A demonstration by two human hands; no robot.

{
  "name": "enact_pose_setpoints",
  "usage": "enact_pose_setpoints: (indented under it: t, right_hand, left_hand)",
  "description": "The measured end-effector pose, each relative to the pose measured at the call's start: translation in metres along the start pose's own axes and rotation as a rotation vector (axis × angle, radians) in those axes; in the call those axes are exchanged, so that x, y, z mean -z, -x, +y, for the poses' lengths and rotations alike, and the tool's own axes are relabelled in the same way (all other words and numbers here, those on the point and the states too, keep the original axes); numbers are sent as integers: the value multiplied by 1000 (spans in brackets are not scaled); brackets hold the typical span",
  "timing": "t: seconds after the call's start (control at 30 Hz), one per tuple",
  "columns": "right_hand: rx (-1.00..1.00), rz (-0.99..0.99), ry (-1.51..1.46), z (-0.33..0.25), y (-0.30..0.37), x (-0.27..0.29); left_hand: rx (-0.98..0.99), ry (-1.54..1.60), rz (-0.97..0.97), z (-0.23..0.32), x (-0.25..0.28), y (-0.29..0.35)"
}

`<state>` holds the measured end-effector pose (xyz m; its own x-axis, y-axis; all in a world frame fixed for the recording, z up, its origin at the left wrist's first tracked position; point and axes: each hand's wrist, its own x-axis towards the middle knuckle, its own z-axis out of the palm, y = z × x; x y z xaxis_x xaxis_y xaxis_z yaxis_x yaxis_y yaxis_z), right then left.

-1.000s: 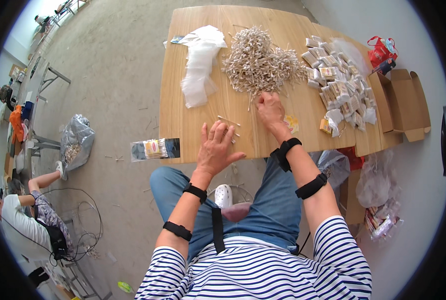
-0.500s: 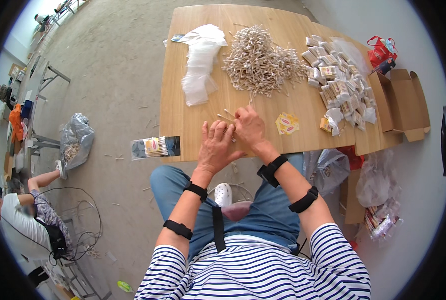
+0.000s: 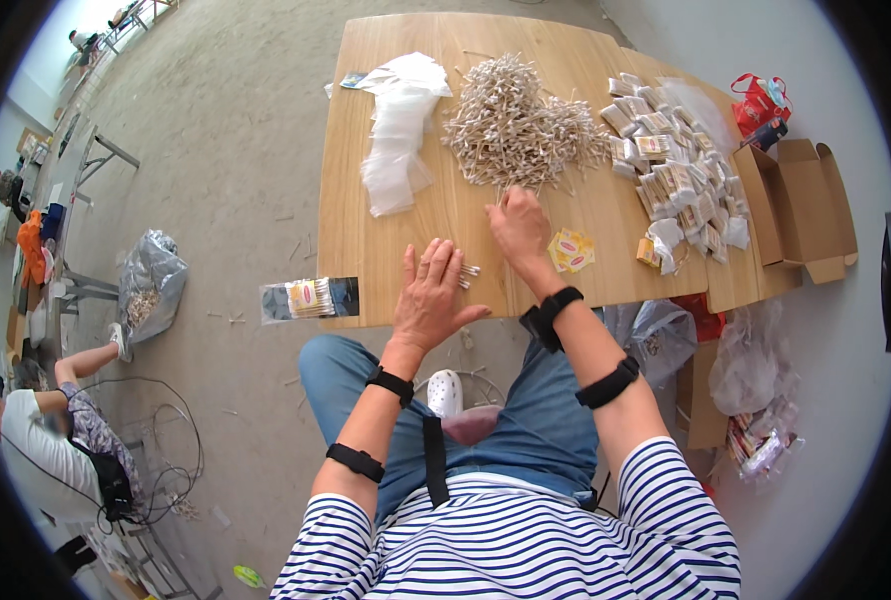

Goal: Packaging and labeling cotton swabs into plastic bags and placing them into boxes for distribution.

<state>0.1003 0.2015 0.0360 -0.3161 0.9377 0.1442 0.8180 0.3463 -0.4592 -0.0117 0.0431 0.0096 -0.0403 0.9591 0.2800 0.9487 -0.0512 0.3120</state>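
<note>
My left hand (image 3: 430, 290) lies flat near the table's front edge, fingers stretched out over a few cotton swabs (image 3: 471, 271) whose white tips stick out on its right side. My right hand (image 3: 519, 228) is at the near edge of a large heap of loose cotton swabs (image 3: 511, 115). Its fingers are pinched together on swabs there, though the fingertips are partly hidden. Right of that hand lie small yellow and white printed cards (image 3: 572, 250). A stack of clear plastic bags (image 3: 396, 150) spreads out to the left of the heap.
Many filled swab packs (image 3: 681, 180) are piled at the right, beside an open cardboard box (image 3: 806, 205). One pack of swabs (image 3: 309, 297) on dark film overhangs the left front corner. A red bag (image 3: 761, 98) stands at the far right. Another person (image 3: 61, 440) sits at lower left.
My right hand has moved away from the left hand, forward and to the right, up to the swab heap. The left hand stays in place, with swab tips now showing beside it.
</note>
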Motion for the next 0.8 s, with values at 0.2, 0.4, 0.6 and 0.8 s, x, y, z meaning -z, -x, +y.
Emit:
enact_pose_setpoints:
  t: [0.2, 0.4, 0.6, 0.8]
  right_hand:
    - [-80, 15, -34, 23, -9, -20]
    - [146, -213, -232, 8, 30, -6]
    - [14, -73, -126, 23, 30, 4]
    - [94, 12, -171, 6, 49, -5]
  left_hand:
    - [-15, 57, 12, 5, 1, -4]
    - [-14, 18, 27, -1, -1, 1]
    - [-12, 21, 22, 2, -2, -2]
    - [-5, 24, 8, -1, -1, 0]
